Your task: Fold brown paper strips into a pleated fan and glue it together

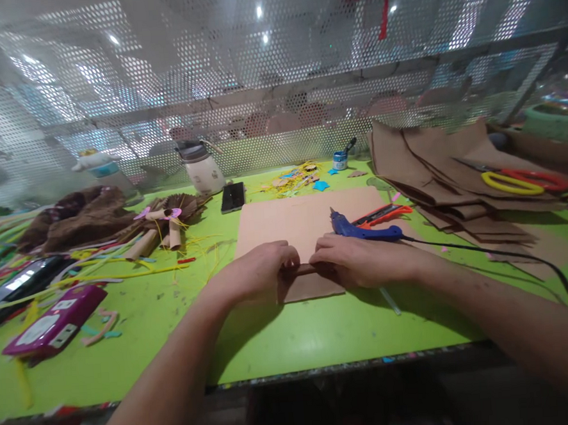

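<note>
Although the brown paper piece (312, 290) at the larger sheet's (284, 220) near side seems partly rolled, its near part lies flat and unrolled, while the left hand (263, 266) and right hand (357, 259) pinch the curled far edge with their fingertips.

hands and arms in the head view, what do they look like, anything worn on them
The left hand and right hand are ungloved. Neither wrist shows a watch or bracelet, and no sleeve shows on either forearm. Some fingers are partly hidden, so rings can't be ruled out.
</note>
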`<state>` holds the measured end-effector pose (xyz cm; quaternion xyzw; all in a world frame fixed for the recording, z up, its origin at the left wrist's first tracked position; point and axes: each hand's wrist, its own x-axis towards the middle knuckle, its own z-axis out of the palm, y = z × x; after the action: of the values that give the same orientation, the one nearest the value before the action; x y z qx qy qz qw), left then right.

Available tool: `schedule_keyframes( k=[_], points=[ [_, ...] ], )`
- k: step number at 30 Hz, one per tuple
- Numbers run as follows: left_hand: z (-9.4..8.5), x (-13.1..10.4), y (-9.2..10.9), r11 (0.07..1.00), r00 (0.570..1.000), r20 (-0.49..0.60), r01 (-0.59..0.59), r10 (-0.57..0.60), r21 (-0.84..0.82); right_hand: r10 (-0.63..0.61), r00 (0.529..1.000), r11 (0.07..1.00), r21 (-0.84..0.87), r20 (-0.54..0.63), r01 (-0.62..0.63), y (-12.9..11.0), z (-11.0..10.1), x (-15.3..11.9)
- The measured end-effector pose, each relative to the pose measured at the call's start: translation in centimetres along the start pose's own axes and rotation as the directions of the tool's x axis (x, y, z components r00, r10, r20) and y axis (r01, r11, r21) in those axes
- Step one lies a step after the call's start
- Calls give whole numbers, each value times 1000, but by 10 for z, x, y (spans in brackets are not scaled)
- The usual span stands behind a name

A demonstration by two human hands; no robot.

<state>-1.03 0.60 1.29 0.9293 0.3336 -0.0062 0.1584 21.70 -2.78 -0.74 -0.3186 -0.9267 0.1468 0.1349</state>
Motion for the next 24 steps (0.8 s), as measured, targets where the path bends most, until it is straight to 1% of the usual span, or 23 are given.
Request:
schedule_keyframes(
  k=[3,7,9,11,14,17,20,24],
  points=[
    [1,1,-1,999,999,22,35,-35,2,20,1000,1000,24,2,-21,2,-3,0],
    [3,4,5,996,997,-41,69,-66,62,60,998,998,14,10,-60,-3,-3,3],
    [4,6,9,992,996,-66,72,-66,104,101,994,994,-28,-31,-102,-9,1,6],
    [5,8,12,984,994,-91,69,-54,162,145,985,983,-102,-95,-154,-15,8,10],
    [6,9,12,976,993,-112,55,-32,210,152,975,968,-176,-164,-180,-17,18,14],
    [6,8,9,982,996,-89,14,3,189,130,979,981,-121,-158,-150,-10,22,12],
    [3,4,7,985,998,-52,-15,25,173,112,987,992,-45,-112,-118,-3,19,5],
    [-3,-2,9,991,1000,-27,-5,9,137,101,992,995,16,-70,-101,-1,13,-3]
  ],
)
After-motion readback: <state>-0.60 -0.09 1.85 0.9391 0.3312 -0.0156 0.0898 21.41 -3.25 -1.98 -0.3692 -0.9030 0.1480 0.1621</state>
